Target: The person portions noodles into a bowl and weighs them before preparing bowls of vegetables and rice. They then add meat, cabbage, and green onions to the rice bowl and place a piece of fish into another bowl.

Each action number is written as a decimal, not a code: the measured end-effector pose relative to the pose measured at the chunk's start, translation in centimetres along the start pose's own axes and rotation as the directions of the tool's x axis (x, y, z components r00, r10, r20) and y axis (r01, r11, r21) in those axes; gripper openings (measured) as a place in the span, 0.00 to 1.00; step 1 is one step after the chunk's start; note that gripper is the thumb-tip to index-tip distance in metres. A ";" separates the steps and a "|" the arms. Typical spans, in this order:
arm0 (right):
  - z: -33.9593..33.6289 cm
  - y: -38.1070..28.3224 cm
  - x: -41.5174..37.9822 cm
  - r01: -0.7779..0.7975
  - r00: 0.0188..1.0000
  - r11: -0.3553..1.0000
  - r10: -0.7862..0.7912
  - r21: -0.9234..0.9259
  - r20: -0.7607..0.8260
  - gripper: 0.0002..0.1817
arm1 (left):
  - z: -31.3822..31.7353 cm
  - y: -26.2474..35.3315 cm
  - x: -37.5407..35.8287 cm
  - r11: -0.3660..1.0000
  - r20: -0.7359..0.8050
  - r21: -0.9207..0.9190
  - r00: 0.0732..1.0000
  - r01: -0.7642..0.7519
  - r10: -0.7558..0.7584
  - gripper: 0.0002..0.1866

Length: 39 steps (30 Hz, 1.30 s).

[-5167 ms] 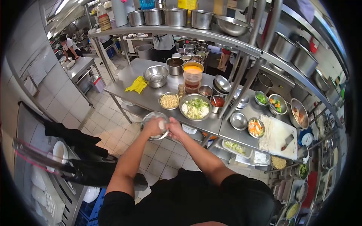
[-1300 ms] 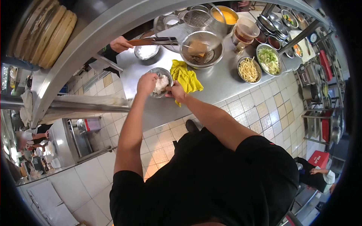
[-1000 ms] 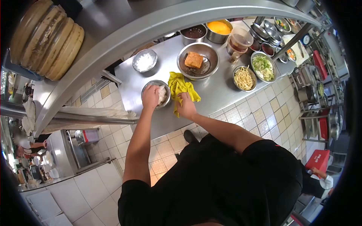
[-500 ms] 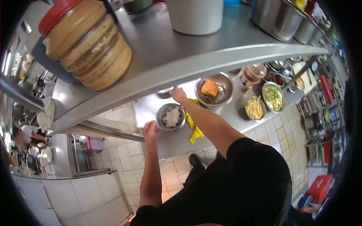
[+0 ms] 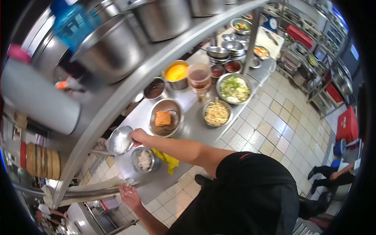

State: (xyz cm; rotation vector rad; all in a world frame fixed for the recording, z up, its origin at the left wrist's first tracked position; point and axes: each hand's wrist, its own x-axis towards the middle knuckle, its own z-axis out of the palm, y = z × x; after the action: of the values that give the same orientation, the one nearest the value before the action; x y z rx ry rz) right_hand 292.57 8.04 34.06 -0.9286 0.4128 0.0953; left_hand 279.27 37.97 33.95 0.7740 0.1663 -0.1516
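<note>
My right hand [image 5: 139,137] is closed on the near rim of a metal bowl of white powder [image 5: 120,140], which is tilted toward me. Close below it stands another metal bowl [image 5: 144,159] with a pale, whitish food mass inside. My left hand [image 5: 130,194] is held apart from the bowls, at the left end of the counter, palm up with fingers loosely spread and nothing visible in it. Beside the bowl of pale food lies a yellow cloth [image 5: 168,159]. Behind my right wrist, an orange block [image 5: 163,118] sits in a wide metal bowl [image 5: 178,124].
Along the steel counter [image 5: 188,145] stand a bowl of pale strips [image 5: 217,113], a bowl of chopped greens [image 5: 234,88], a pot of yellow liquid [image 5: 176,72] and a plastic tub [image 5: 199,76]. An overhead shelf [image 5: 156,49] holds steel pots. Another person [image 5: 333,176] is at right.
My right hand has taken hold of the powder bowl and tilted it up. My left hand has moved away from the bowl of pale food and opened. The view has swung right.
</note>
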 end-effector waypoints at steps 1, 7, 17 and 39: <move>-3.2 -1.8 -3.1 0.035 0.996 0.999 -0.034 -0.013 0.082 0.07 | 2.5 -1.2 0.1 1.000 0.062 0.014 0.998 0.021 -0.022 0.11; -33.6 -11.3 -26.4 0.117 0.985 0.974 -0.139 0.196 0.103 0.03 | 23.0 -18.5 -2.6 0.972 0.378 0.077 0.896 0.221 -0.234 0.11; -71.6 -15.9 -61.0 0.704 0.490 0.704 -0.379 0.099 -0.785 0.06 | 53.0 -59.9 -16.0 0.601 0.552 0.407 0.339 0.688 -0.762 0.12; -116.2 -40.4 -75.1 0.763 0.183 0.645 -0.259 -0.029 -0.948 0.07 | 86.6 -115.9 -30.4 0.278 0.278 0.958 0.017 0.074 -0.961 0.12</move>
State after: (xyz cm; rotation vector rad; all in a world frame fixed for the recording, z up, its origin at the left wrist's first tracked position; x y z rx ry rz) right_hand 198.59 -101.17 32.37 -0.4837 1.0601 -1.2603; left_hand 234.93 -102.54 22.17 1.3152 -0.8035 -1.7422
